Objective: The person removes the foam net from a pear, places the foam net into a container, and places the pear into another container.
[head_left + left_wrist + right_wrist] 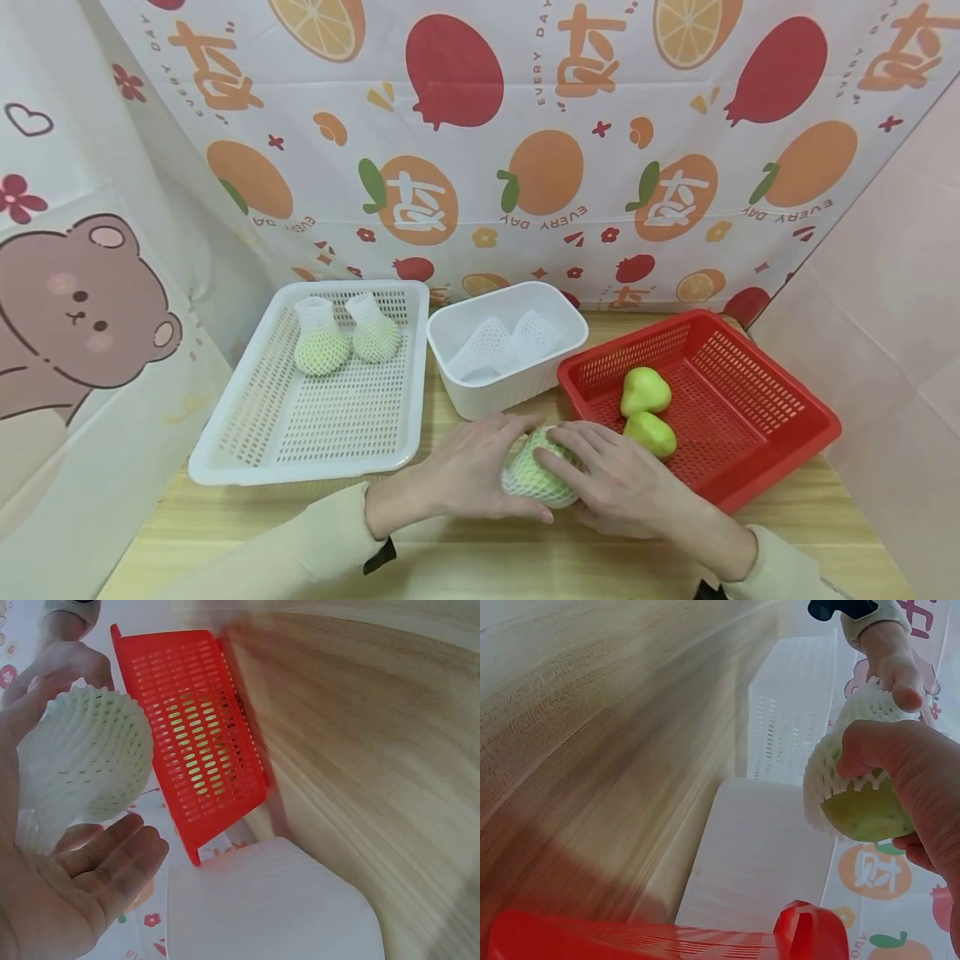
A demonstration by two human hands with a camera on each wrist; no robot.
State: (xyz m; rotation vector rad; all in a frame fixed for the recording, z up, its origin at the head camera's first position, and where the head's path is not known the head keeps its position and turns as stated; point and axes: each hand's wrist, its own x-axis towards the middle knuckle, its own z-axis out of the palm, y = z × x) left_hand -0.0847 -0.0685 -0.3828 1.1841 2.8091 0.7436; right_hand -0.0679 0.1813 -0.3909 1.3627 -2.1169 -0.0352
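Green pear [866, 815], partly in foam net [531, 482], lay between right hand [628, 485] (gripping it, so nearer) and left hand [474, 468], fingers straight; long axis roughly palm to palm, bare base toward right.

Wooden table [480, 557], backdrop [480, 143] (fruit-printed)

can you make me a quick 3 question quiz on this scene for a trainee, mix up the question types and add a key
1. How many bare pears can be seen in the red basket in the head view?
2. True or false: the pear gripped in the right hand has no netting on it.
3. Name what lies in the white tub.

Key:
1. Two.
2. False; a foam net covers much of it.
3. White foam nets.
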